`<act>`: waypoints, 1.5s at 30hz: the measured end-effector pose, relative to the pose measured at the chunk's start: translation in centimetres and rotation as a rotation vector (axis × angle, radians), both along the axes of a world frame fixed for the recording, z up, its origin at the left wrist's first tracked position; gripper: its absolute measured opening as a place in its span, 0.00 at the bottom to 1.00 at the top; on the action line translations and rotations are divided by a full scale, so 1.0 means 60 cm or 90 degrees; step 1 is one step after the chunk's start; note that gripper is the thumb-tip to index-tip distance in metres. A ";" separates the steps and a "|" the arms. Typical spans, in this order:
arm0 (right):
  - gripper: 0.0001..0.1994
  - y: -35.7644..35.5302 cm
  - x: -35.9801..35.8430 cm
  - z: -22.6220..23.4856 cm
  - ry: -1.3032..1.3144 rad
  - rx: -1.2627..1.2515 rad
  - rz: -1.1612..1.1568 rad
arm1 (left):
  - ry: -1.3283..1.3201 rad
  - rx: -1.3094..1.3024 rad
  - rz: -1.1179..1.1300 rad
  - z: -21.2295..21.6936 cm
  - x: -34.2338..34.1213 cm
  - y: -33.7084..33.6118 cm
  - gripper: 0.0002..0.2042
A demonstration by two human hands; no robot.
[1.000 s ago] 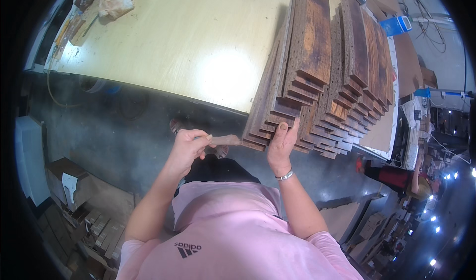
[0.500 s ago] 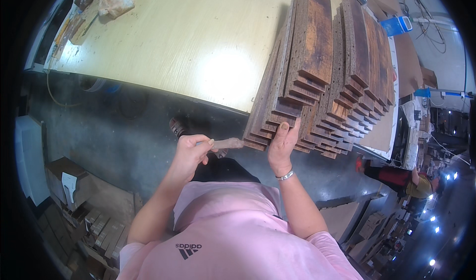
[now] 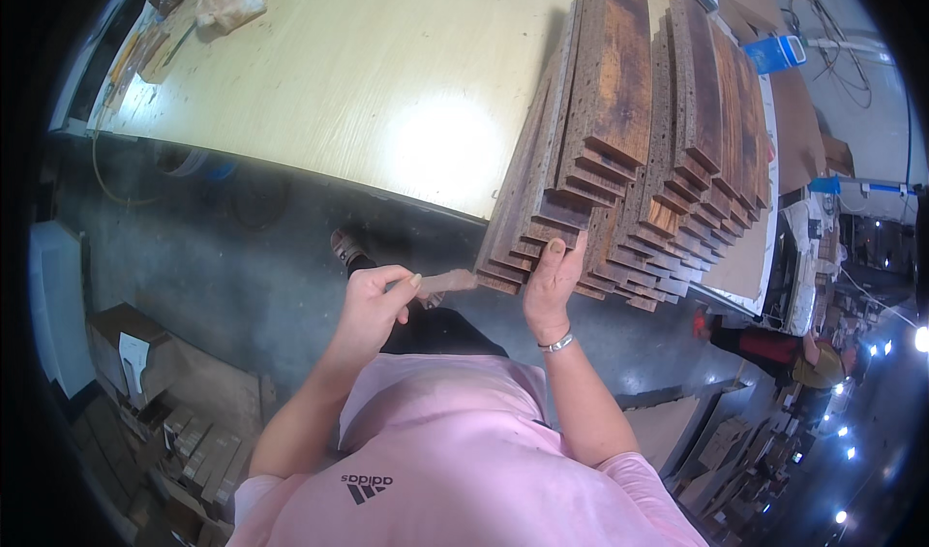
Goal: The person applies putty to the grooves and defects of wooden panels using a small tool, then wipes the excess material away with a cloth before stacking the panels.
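Between the thumb and fingers of my left hand point(image 3: 373, 300) is a thin, flat, brownish stick point(image 3: 453, 281), pointing right. Its far tip reaches the near left corner of a stack of dark wood-grain boards point(image 3: 619, 92); whether it touches cannot be told. My right hand point(image 3: 550, 295), a metal band at its wrist, is at the near ends of the boards. Its thumb stands up in front of a board end point(image 3: 559, 213), while the other fingers are partly hidden beside it. The boards lie in stepped layers with speckled particle-board edges, their near ends sticking out past the table.
The pale table point(image 3: 339, 82) spans the top, with a crumpled cloth point(image 3: 230, 3) at far left. A blue container point(image 3: 774, 53) stands beyond the boards. Cardboard boxes point(image 3: 198, 445) are at lower left. Another person point(image 3: 774, 349) stands at right, away from the table.
My left thumb and fingers have shifted slightly on the stick, and the stick has turned a little. My right hand and the boards stay in place.
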State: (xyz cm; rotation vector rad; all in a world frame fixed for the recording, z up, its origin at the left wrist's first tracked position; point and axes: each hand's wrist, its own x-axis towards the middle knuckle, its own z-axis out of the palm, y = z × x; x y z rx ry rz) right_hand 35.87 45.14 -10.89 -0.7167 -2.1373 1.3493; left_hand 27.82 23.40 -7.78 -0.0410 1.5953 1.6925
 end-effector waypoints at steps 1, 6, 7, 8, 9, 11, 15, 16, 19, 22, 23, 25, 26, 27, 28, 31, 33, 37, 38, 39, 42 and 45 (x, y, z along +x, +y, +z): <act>0.40 0.000 0.000 0.000 -0.001 0.000 0.000 | -0.001 0.004 0.012 0.001 0.000 0.002 0.10; 0.41 0.007 0.008 -0.029 -0.012 0.019 -0.013 | 0.031 -0.030 -0.028 -0.007 0.006 -0.010 0.10; 0.41 0.008 0.010 -0.033 -0.013 0.023 -0.016 | 0.039 -0.035 -0.028 -0.005 0.006 -0.010 0.10; 0.41 0.007 0.009 -0.031 -0.015 0.022 -0.014 | 0.036 -0.026 -0.012 -0.006 0.006 -0.010 0.10; 0.41 0.006 0.008 -0.025 -0.017 0.022 -0.012 | 0.032 -0.016 0.004 -0.006 0.007 -0.008 0.10; 0.41 0.006 0.008 -0.024 -0.018 0.027 -0.009 | 0.032 -0.006 0.012 -0.008 0.008 -0.007 0.10; 0.39 0.004 0.006 -0.017 -0.014 0.032 -0.002 | 0.050 -0.031 -0.028 -0.014 0.012 -0.011 0.10; 0.39 0.002 0.005 -0.010 -0.015 0.029 0.001 | 0.057 -0.046 -0.041 -0.013 0.014 -0.013 0.10; 0.37 0.004 0.003 0.000 0.004 0.006 0.021 | 0.048 -0.056 -0.033 -0.009 0.015 -0.017 0.11; 0.36 0.000 0.001 0.004 0.001 0.028 0.007 | -0.005 0.007 0.034 -0.012 0.016 -0.020 0.11; 0.37 0.001 0.001 0.001 -0.009 0.032 0.003 | -0.014 0.026 0.047 -0.012 0.015 -0.022 0.11; 0.37 0.006 0.007 -0.008 -0.028 0.040 -0.005 | -0.029 0.065 0.074 -0.015 0.015 -0.025 0.11; 0.36 0.004 0.006 -0.007 -0.038 0.055 -0.024 | -0.031 0.084 0.092 -0.014 0.015 -0.028 0.11; 0.35 0.002 0.006 -0.005 -0.047 0.070 -0.042 | -0.032 0.103 0.110 -0.015 0.018 -0.031 0.11; 0.34 0.000 0.007 -0.002 -0.055 0.085 -0.061 | -0.033 0.122 0.128 -0.016 0.022 -0.035 0.11; 0.33 0.001 0.010 0.016 -0.126 0.052 -0.072 | -0.038 0.162 0.138 -0.005 0.022 -0.051 0.11; 0.31 -0.001 0.021 0.018 -0.129 0.040 -0.068 | -0.037 0.165 0.171 0.013 0.019 -0.060 0.11; 0.21 -0.028 0.036 0.089 -0.025 0.071 -0.087 | 0.004 0.201 0.209 0.040 0.004 -0.101 0.08; 0.19 -0.037 0.042 0.100 0.028 0.089 -0.109 | 0.019 0.206 0.217 0.051 -0.003 -0.113 0.08; 0.19 -0.040 0.051 0.119 0.025 0.148 -0.077 | 0.022 0.209 0.239 0.059 -0.012 -0.123 0.08; 0.16 -0.068 0.048 0.160 0.079 0.193 0.032 | 0.004 0.190 0.307 0.078 -0.052 -0.159 0.08; 0.11 -0.112 0.001 0.167 0.056 0.106 0.108 | 0.000 0.204 0.353 0.092 -0.122 -0.191 0.08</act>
